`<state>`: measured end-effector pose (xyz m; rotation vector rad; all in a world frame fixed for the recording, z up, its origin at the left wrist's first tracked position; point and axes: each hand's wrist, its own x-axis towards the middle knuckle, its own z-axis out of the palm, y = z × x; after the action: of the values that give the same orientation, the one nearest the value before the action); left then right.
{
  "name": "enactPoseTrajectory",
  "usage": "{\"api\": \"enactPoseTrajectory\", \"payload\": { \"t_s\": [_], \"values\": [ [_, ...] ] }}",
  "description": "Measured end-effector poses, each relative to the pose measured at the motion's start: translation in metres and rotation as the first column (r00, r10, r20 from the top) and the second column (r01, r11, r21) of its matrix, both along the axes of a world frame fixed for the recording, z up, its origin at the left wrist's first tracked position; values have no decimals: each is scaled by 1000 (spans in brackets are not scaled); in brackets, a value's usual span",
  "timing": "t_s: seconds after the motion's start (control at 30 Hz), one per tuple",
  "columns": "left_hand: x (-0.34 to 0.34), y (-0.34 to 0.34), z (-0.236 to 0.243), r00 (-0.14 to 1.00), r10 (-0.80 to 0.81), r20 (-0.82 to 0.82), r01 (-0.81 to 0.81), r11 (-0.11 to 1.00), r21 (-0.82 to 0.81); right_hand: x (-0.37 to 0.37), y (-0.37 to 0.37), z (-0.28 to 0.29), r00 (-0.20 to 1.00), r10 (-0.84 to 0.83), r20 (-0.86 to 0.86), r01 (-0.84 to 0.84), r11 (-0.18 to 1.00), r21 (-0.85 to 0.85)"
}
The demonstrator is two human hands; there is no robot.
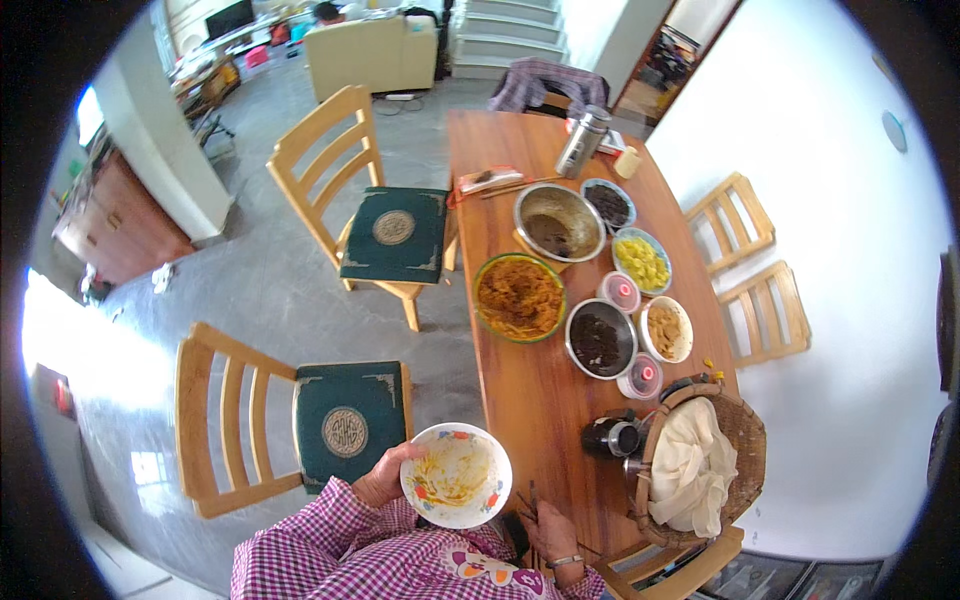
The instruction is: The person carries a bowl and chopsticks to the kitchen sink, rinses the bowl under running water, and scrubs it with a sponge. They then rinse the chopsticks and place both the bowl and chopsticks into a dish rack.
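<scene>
Left hand (pixel 385 476): flowered bowl (pixel 468 450) | right hand (pixel 552 530): sticks (pixel 533 492) | nearer cushion (pixel 386 392): round emblem (pixel 346 431)

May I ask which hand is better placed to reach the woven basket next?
Probably the right hand: it is nearer the woven basket, though it seems to hold thin sticks; the left hand holds the white bowl farther away.
</scene>
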<state>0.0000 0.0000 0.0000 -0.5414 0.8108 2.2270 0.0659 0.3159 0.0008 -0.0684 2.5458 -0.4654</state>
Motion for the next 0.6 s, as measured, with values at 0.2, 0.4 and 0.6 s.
{"api": "enactPoseTrajectory", "payload": {
  "t_s": [0.2, 0.4, 0.6],
  "values": [
    [79, -30, 37, 973, 202, -107, -201, 979, 19, 22, -24, 4, 976, 206, -67, -207, 978, 0],
    [155, -55, 57, 895, 442, -57, -434, 893, 115, 28, -83, 6, 925, 368, -96, -379, 912, -158],
    [239, -108, 64, 706, 703, 79, -708, 702, 76, 38, -169, 39, 836, 493, -240, -548, 775, -315]
  ]
}}
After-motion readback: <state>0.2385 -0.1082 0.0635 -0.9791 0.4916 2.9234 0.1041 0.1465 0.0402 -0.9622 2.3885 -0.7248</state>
